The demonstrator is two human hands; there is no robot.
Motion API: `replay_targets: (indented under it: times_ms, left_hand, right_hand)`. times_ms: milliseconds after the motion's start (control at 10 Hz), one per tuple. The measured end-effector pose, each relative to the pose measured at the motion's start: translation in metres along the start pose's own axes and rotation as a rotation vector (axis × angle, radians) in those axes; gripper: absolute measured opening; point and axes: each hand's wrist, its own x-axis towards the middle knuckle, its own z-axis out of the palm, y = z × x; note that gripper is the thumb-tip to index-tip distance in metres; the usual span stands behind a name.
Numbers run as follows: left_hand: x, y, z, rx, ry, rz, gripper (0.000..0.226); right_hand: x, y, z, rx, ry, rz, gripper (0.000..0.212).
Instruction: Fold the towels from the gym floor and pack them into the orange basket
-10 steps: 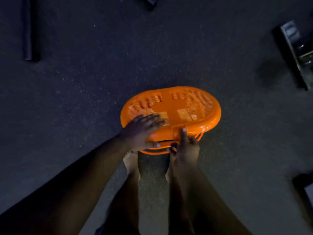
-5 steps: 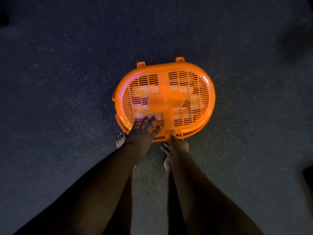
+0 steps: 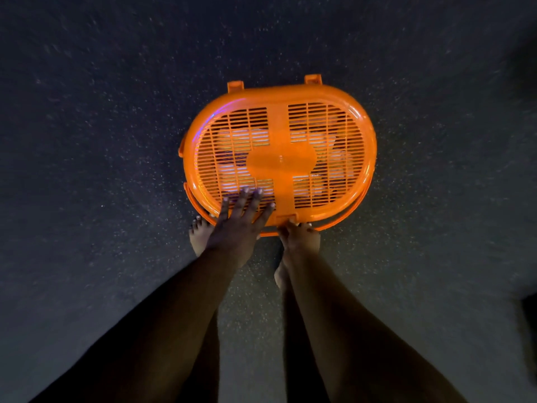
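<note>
A: Entry, head view. Orange basket (image 3: 279,158) sits on the dark speckled gym floor (image 3: 101,170), slotted lid (image 3: 325,135) shut over it. Pale folded cloth shows through the slots; I read it as towels (image 3: 241,135), though detail is poor.

B: Grip status?

A: Left hand (image 3: 238,228): fingers straight and spread, lying flat on the lid's near edge, curled round nothing. Right hand (image 3: 299,237): at the latch tab (image 3: 286,219) on the near rim, fingers bent down at it. I cannot tell whether they pinch it or only touch.

B: Anything else?

A: Bare feet (image 3: 199,237) on the floor just behind the basket, partly hidden by my arms.
</note>
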Motion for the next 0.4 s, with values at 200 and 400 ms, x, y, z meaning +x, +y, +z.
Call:
replay_targets:
  times_ms: [200,400]
  left_hand:
    - [-0.010,-0.001,-0.036,-0.072,-0.130,0.000,0.088]
    - [-0.060,0.023,-0.134,-0.141,-0.198,-0.120,0.088]
  right_hand:
    - [-0.020,-0.033,-0.021,-0.824,0.001,-0.189,0.043]
    - [-0.139,-0.075,-0.056,-1.404,0.019,-0.664,0.054]
